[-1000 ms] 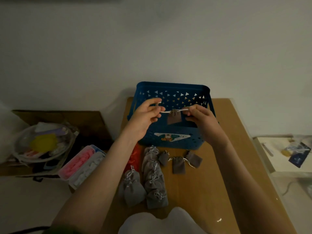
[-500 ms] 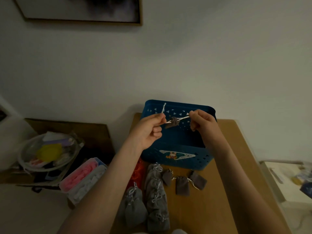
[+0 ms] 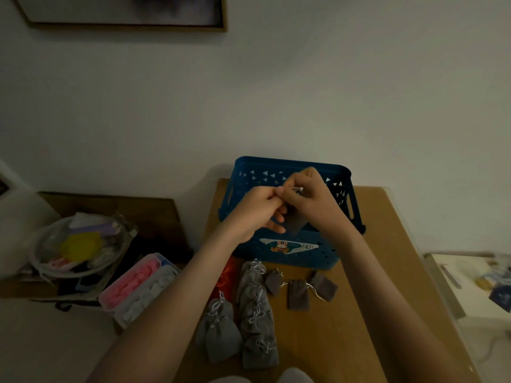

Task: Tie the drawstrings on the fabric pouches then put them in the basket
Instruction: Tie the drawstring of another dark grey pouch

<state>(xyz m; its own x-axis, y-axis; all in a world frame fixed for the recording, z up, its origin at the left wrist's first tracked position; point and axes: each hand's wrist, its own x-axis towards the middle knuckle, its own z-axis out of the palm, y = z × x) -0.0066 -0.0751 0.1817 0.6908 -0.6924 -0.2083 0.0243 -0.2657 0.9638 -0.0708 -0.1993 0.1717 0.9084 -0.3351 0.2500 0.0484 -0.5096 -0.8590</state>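
Hands converged, seemingly pinching pouch.

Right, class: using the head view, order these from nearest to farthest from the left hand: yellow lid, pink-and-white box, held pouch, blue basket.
1. Held pouch, in the fingers of the left hand.
2. Blue basket, just behind the hands.
3. Pink-and-white box, lower left, beside the table.
4. Yellow lid, far left.

Framed picture, cluttered bowl
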